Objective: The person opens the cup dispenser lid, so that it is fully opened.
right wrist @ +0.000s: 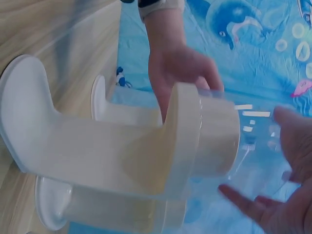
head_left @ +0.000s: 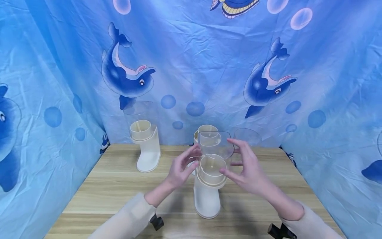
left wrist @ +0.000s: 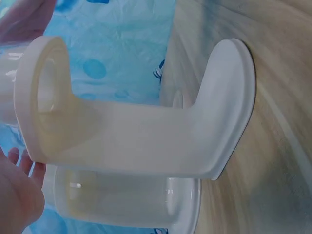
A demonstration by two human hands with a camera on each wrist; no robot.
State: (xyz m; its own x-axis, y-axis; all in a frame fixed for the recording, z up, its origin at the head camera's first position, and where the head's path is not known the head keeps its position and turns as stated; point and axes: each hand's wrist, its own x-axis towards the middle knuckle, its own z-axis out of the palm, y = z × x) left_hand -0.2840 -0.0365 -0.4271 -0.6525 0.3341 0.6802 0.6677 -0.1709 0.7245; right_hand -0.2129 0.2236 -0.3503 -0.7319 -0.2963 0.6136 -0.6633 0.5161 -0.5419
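In front of me a white L-shaped stand [head_left: 207,199] stands upright on the table, with a round cream collar [head_left: 212,177] on top. A clear, open-topped cup [head_left: 217,144] sits over the collar. My left hand [head_left: 181,169] holds the cup's left side low down, its fingertips right at the collar's edge in the left wrist view. From the right, my right hand [head_left: 246,167] curves round the cup with thumb and fingers spread; the right wrist view shows its thumb against the clear wall [right wrist: 256,141].
At the back left another white stand [head_left: 149,152] carries a clear cup [head_left: 138,109]. A similar stand with a cream collar [head_left: 208,128] is partly hidden behind the front one. One more clear rim [head_left: 247,129] shows beyond my right hand. Blue dolphin-printed cloth [head_left: 194,66] surrounds the wooden table [head_left: 119,186].
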